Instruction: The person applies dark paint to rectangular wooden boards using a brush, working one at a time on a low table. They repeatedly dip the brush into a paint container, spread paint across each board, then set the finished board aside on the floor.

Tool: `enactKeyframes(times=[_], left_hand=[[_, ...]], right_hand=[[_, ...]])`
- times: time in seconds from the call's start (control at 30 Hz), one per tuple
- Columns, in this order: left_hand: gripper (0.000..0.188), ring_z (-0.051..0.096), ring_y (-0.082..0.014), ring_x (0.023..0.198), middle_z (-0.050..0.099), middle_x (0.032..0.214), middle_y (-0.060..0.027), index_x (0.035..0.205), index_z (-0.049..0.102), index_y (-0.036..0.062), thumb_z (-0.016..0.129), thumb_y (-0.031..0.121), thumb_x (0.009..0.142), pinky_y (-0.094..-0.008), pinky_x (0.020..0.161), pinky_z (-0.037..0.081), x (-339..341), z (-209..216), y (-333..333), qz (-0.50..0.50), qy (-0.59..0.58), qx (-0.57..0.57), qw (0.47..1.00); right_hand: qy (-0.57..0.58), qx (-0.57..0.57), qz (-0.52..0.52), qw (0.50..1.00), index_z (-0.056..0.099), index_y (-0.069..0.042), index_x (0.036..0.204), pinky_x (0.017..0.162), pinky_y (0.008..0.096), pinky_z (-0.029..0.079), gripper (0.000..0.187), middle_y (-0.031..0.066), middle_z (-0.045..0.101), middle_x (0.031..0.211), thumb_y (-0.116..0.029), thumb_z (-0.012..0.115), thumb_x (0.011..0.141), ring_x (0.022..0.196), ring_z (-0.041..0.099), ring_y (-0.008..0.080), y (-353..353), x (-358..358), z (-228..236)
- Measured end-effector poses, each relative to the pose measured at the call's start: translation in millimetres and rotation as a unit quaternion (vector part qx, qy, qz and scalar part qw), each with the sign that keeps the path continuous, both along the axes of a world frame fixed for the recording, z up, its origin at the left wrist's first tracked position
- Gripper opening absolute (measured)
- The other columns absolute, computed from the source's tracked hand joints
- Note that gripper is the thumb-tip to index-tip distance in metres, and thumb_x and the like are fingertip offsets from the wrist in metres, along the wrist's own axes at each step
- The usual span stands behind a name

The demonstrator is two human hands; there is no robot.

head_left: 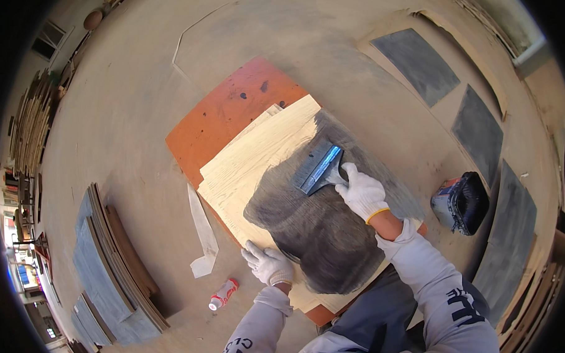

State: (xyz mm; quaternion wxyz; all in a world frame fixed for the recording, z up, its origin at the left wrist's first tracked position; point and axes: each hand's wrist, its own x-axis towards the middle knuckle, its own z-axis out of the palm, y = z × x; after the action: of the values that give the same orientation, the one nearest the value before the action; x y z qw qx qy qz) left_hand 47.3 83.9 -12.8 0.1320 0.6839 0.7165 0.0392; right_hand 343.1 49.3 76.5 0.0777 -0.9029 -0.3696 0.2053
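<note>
My right hand [361,190], in a white glove, is closed round the handle of a wide flat paintbrush [323,169]. The brush rests on a pale wood-grain sheet [239,172], where dark grey paint [334,231] covers the middle and right part in streaks. At the sheet's left lower edge lies my left hand [268,264], also gloved, its fingers stretched out and holding nothing. More pale sheets show beneath the top one. They lie on an orange-red board [230,103] with dark spots, which sticks out at the far side.
To the right stands a dark-smeared paint tub [461,202]. Grey-painted panels [415,65] lie along the right side. A stack of grey boards [114,263] is at the left. A white and red bottle [224,294] and a pale strip [202,232] lie on the floor near my left hand.
</note>
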Motion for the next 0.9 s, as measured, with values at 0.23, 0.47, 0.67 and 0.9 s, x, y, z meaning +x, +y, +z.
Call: enactKeyframes(times=[0.23,0.47,0.67,0.9], left_hand=[[0.066,0.047,-0.0487,0.139,0.033,0.163,-0.0321,0.162,0.032,0.0056,0.047,0.028,0.102,-0.0548,0.114,0.039,-8.0,0.3,1.0,0.002,-0.004,0.011,1.000],[0.065,0.046,-0.0503,0.138,0.034,0.162,-0.0335,0.162,0.032,0.0044,0.046,0.027,0.102,-0.0556,0.114,0.039,-7.0,3.7,0.3,0.005,-0.011,0.007,1.000],[0.065,0.047,-0.0486,0.138,0.034,0.163,-0.0316,0.162,0.034,0.0071,0.047,0.027,0.101,-0.0548,0.114,0.040,0.5,7.8,2.9,0.008,-0.019,0.001,1.000],[0.068,0.049,-0.0466,0.136,0.032,0.165,-0.0290,0.163,0.032,0.0084,0.049,0.029,0.101,-0.0556,0.110,0.043,-12.3,3.8,1.1,0.015,-0.004,0.004,1.000]], right_hand=[[-0.023,-0.035,0.125,0.991,0.063,-0.019,0.141,0.080,0.0549,0.056,0.044,0.0183,0.076,0.096,-0.032,0.057,0.099,0.091,0.073,0.0401,49.5,12.2,9.7],[0.013,-0.094,0.207,0.974,0.063,-0.007,0.140,0.088,0.0537,0.056,0.047,0.0211,0.076,0.111,-0.034,0.040,0.109,0.103,0.074,0.0406,85.6,-29.0,13.1],[-0.040,-0.025,0.076,0.996,0.064,-0.005,0.135,0.084,0.0559,0.056,0.043,0.0229,0.076,0.103,-0.029,0.047,0.103,0.095,0.073,0.0443,98.7,33.7,-5.2],[-0.004,-0.112,0.099,0.989,0.058,-0.003,0.145,0.094,0.0528,0.056,0.048,0.0221,0.073,0.124,-0.026,0.036,0.109,0.112,0.072,0.0401,108.6,-7.6,25.4]])
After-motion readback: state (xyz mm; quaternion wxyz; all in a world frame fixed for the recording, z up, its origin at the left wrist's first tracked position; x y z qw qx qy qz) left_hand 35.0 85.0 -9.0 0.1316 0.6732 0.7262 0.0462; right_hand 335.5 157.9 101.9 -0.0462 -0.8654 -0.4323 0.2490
